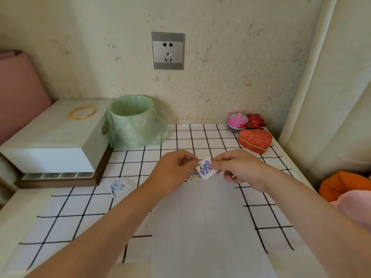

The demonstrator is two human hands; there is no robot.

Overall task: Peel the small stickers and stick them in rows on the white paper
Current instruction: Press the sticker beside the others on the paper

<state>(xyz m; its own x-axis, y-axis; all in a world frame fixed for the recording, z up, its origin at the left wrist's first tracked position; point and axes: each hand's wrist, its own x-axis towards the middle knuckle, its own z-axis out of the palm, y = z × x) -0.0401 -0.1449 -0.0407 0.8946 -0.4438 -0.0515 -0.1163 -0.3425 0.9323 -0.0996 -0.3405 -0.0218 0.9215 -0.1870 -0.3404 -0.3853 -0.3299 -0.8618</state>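
A small square sticker card (206, 169) with a purple picture hangs above the far edge of the white paper (204, 221). My left hand (172, 173) pinches its left corner and my right hand (239, 169) pinches its right corner. One blue and yellow sticker (195, 175) lies stuck on the paper's far left corner, partly hidden by my left hand. A small stack of sticker cards (120, 187) lies on the checked cloth to the left of the paper.
A white box (54, 141) with gold bangles (82, 112) on it stands at the left. A bin lined with a green bag (132, 121) stands behind. A red heart box (255, 140) and small tins (237, 120) sit at the back right.
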